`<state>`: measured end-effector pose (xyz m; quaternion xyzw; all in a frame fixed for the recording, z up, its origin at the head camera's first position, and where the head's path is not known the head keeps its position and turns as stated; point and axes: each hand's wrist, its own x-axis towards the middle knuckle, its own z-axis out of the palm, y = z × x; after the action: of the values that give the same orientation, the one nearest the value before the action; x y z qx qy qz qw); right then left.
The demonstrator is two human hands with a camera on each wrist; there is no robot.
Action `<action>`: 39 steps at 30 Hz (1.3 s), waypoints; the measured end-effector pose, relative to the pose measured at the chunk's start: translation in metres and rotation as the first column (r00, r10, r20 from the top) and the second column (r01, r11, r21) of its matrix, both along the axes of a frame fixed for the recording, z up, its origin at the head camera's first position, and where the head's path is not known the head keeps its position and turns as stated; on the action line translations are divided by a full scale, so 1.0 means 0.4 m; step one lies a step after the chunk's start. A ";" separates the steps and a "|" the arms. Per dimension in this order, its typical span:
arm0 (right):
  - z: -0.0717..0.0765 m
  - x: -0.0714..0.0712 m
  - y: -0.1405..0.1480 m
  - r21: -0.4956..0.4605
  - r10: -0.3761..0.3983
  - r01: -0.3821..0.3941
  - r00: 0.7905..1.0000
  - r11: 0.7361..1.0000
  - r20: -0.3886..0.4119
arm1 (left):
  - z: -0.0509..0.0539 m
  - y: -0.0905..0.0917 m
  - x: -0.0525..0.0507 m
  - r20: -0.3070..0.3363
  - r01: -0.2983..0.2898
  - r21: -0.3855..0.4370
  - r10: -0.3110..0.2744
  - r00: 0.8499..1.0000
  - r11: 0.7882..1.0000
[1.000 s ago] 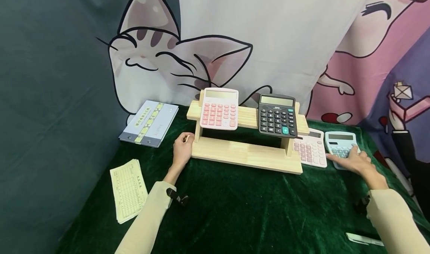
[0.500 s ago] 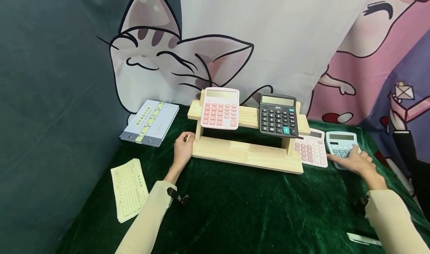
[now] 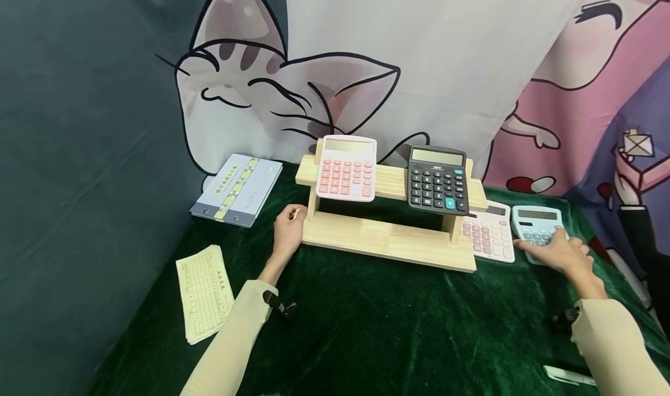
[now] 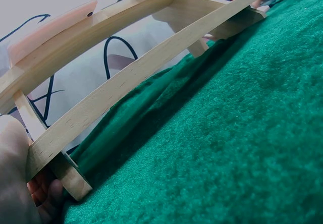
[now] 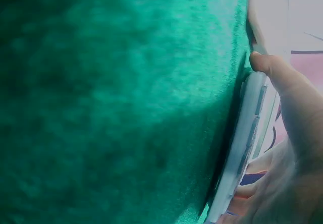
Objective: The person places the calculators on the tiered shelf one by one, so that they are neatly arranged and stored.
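My left hand [image 3: 288, 230] grips the left end of a two-tier wooden stand [image 3: 387, 240]. In the left wrist view its fingers [image 4: 48, 196] curl beneath the lower board. Leaning upright on the upper tier are a pink-and-white calculator [image 3: 346, 169] and a black calculator [image 3: 438, 181]. A second pink calculator [image 3: 491, 233] lies partly hidden behind the stand's right end. Beside it my right hand [image 3: 565, 257] spans a light blue calculator [image 3: 536, 216], thumb at its left edge and fingers at its right. The right wrist view shows that calculator [image 5: 241, 148] edge-on, close to the cloth.
A grey-blue notebook [image 3: 238, 189] with a patterned band lies at the back left. Nearer, a stack of printed slips [image 3: 206, 294] rests beside the left forearm. A white pen [image 3: 567, 375] lies by the right sleeve. Green velvet cloth [image 3: 377, 326] covers the table, and a cartoon curtain hangs behind.
The head view has shifted slightly, so everything sits a little further right in the frame. Both hands keep their places on the stand and the light blue calculator.
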<state>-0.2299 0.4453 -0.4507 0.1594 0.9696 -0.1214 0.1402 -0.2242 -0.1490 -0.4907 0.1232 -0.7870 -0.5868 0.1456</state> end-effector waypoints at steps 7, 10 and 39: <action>0.006 0.004 0.018 -0.023 -0.060 0.060 0.998 0.998 -0.013 | -0.001 0.000 -0.002 0.010 0.004 -0.004 -0.004 1.000 1.000; 0.007 0.007 0.024 -0.027 -0.087 0.085 0.995 0.996 -0.044 | 0.000 0.000 -0.003 0.007 0.003 -0.002 -0.003 1.000 1.000; 0.164 0.070 -0.101 -0.147 -0.087 0.025 0.897 0.989 -0.434 | -0.003 0.000 -0.002 0.005 0.007 0.010 -0.007 1.000 1.000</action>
<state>-0.2021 0.4051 -0.3852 0.1456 0.9605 -0.2249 -0.0748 -0.2250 -0.1491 -0.4921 0.1226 -0.7849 -0.5908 0.1408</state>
